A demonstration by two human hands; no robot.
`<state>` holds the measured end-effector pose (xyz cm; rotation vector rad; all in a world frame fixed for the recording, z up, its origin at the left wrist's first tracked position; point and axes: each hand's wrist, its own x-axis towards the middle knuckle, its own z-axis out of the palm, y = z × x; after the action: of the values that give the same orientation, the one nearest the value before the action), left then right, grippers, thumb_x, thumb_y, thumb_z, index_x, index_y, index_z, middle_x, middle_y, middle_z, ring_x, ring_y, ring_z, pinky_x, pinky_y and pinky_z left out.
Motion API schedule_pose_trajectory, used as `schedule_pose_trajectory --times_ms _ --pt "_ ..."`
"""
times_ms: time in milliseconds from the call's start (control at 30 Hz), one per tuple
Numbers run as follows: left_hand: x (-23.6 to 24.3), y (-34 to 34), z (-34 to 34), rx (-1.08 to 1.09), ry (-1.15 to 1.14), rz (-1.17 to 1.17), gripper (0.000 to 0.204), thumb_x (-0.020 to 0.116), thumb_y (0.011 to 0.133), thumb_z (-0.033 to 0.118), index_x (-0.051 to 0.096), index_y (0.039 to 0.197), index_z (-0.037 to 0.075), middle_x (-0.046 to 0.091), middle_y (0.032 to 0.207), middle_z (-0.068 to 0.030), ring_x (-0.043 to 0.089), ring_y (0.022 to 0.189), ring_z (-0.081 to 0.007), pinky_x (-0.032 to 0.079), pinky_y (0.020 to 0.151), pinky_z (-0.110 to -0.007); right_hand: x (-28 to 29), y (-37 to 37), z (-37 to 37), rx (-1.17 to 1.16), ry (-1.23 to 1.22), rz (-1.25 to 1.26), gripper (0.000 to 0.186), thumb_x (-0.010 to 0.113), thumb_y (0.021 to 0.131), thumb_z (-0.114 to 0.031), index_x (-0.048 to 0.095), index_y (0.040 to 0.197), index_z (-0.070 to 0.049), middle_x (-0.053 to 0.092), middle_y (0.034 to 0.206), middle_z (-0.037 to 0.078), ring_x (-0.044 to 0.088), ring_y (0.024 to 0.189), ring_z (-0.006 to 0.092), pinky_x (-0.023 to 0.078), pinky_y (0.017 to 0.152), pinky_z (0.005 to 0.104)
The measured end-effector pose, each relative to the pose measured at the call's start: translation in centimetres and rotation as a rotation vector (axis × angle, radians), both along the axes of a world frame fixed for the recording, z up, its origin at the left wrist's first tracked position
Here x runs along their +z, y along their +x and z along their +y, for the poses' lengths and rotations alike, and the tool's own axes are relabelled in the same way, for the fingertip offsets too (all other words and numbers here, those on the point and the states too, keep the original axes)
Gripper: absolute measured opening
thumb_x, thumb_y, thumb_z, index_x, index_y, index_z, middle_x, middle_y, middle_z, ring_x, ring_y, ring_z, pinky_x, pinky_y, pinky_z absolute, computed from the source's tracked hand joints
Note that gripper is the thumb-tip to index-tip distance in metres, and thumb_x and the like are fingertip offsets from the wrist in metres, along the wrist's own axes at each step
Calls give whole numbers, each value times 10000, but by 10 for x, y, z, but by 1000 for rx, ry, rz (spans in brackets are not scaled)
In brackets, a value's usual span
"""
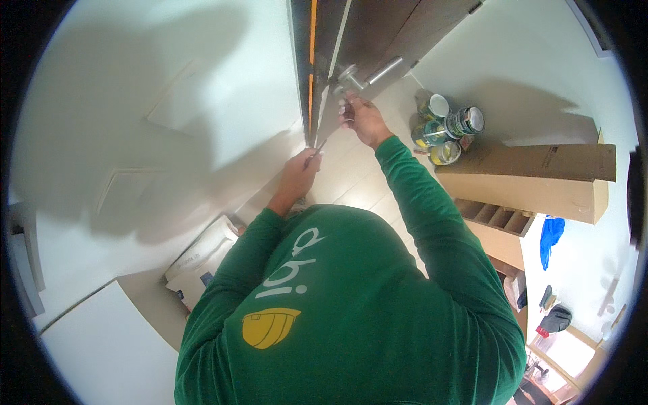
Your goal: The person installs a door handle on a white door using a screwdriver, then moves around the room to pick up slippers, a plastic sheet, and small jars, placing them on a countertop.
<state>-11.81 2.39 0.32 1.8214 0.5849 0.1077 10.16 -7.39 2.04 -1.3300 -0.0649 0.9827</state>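
My left hand (300, 172) is closed around a slim object (315, 152) at the edge of the dark door (364, 34), low beside a pale strip (334, 54) that runs along it; what the slim object is I cannot tell. My right hand (364, 121) is higher and farther right, just below the silver lever handle (381, 71), fingers pinched on something small that I cannot make out. An orange strip (312, 40) runs parallel to the pale one.
Several paint cans (445, 135) stand at the right by the wall. Beside them are a long cardboard box (520, 185), a divided carton (489, 226) and a blue cloth (550, 239). A white wall (236, 81) borders the left, with pale sacks (202, 256) low against it.
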Motion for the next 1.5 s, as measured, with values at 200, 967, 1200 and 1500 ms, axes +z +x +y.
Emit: schedule_pose_trajectory --times_ms 200,967,1200,1500 --pt "2 7 1 29 -47 -104 281 598 997 268 674 1065 6 623 712 -85 568 643 -140 466 626 -316 -7 1 14 -9 54 -27 380 560 1030 -452 634 952 -88 626 777 18 601 662 128 506 592 287" --pt "11 -2 -1 -35 -15 9 309 582 1007 276 681 1152 22 678 782 -88 626 711 -148 502 675 -320 -7 16 31 4 -390 -279 518 420 1042 -559 617 1074 -81 654 910 80 657 823 223 544 737 418" --pt "1 -6 7 10 -69 12 282 589 1013 250 685 1157 28 642 781 -33 555 692 -104 465 644 -288 -39 28 42 42 302 441 510 423 1045 -551 621 1047 -81 625 821 74 619 728 233 539 655 399" --pt "-2 -1 9 -30 -25 31 329 584 1004 273 674 1165 1 705 816 -109 654 717 -154 514 666 -321 -19 27 36 77 -559 -1128 590 482 1014 -531 677 963 24 669 866 313 659 884 496 517 756 565"
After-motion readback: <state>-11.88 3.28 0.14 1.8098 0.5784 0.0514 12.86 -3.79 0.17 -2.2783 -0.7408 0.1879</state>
